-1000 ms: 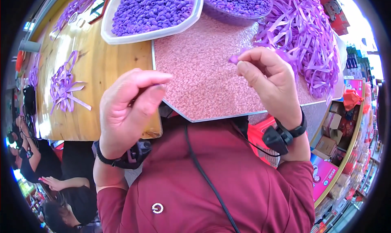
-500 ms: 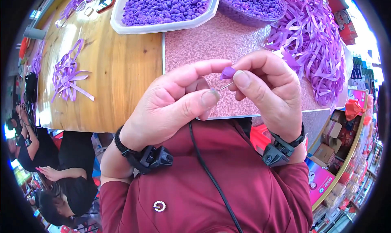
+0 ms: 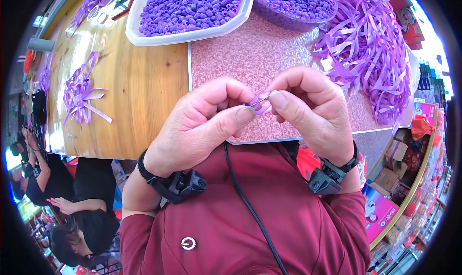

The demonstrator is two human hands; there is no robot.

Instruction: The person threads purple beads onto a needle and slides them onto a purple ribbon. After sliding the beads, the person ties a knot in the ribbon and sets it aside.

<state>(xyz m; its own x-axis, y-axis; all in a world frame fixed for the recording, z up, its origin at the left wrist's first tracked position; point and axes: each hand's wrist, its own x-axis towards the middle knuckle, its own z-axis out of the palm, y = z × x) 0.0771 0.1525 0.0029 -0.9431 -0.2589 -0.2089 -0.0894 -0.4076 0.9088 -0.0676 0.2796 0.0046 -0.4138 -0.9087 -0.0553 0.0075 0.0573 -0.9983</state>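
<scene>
Both my hands meet above the table's front edge, fingertips almost touching. My left hand point(image 3: 204, 118) is closed in a pinch, with thumb and index finger on a small piece of purple ribbon point(image 3: 263, 109). My right hand point(image 3: 315, 114) is also pinched closed, its thumb and index finger at the other end of the ribbon. A thin metal needle point(image 3: 261, 101) runs across the ribbon from fingertips to fingertips. Whether it passes through the ribbon is too small to tell, and the fingers hide its ends.
Beyond my hands stand a white tub point(image 3: 192, 40) and a clear round bowl point(image 3: 293, 22) of purple beads. Loose purple ribbons heap at the right point(image 3: 368, 49), with a small ribbon bundle point(image 3: 82, 94) left. Boxes point(image 3: 390, 169) fill a right-hand shelf; another person point(image 3: 86, 222) sits at lower left.
My hands have drawn closer together. The purple ribbon, earlier raised in my right fingers, has come down to the needle between both hands, at my left fingertips.
</scene>
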